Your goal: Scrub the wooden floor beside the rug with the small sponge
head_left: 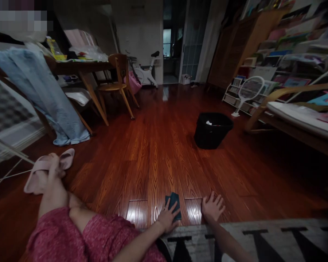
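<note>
My left hand [168,215] lies with its fingers spread over a dark teal folded cloth [174,197], pressing it flat on the glossy wooden floor [164,153]. The cloth shows beyond and between the fingers; the part under the palm is hidden. To the right, my right hand [213,207] rests on the bare boards with its fingers apart and nothing in it. Both hands are just past the edge of a grey and black patterned rug [246,236].
A black bin [213,131] stands ahead to the right, near a white racket [250,89] and a cushioned chair [303,114]. On the left are pink slippers [35,176], jeans [49,98] hanging down, a wooden chair [113,87] and a cluttered table [76,66]. An exercise bike [146,72] is at the back.
</note>
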{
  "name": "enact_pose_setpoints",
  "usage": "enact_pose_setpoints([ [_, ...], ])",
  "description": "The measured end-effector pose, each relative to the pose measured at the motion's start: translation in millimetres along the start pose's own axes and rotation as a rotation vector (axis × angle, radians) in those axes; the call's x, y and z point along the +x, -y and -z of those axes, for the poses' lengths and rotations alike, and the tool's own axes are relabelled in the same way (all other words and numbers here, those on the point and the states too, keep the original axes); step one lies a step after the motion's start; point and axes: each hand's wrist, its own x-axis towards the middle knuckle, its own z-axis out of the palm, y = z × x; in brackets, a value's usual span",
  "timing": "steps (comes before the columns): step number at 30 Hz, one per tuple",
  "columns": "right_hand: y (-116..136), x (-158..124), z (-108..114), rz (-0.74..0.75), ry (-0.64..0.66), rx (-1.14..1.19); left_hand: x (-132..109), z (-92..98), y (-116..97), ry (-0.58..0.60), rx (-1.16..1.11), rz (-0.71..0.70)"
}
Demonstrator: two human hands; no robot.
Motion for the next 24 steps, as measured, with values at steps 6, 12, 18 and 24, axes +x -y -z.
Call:
enact_pose_setpoints([
  [6, 0.0, -2.3, 2.4, 0.001, -0.009, -0.019, 29.1, 21.0, 36.2, -0.137, 0.130, 0.056],
  [12, -3.2, -4.6, 2.0, 0.031, -0.033, -0.038, 11.6, 81.6, 113.4, -0.348, 0.185, 0.627],
  [18, -4.4, -5.6, 0.0, 0.025, -0.029, -0.030, -66.1, 99.0, 187.3, -0.476, 0.068, 1.222],
  [24, -4.1, -6.0, 1.3, 0.019, 0.001, -0.038, -56.9, 111.9, 186.9, -0.520, 0.005, 1.373],
])
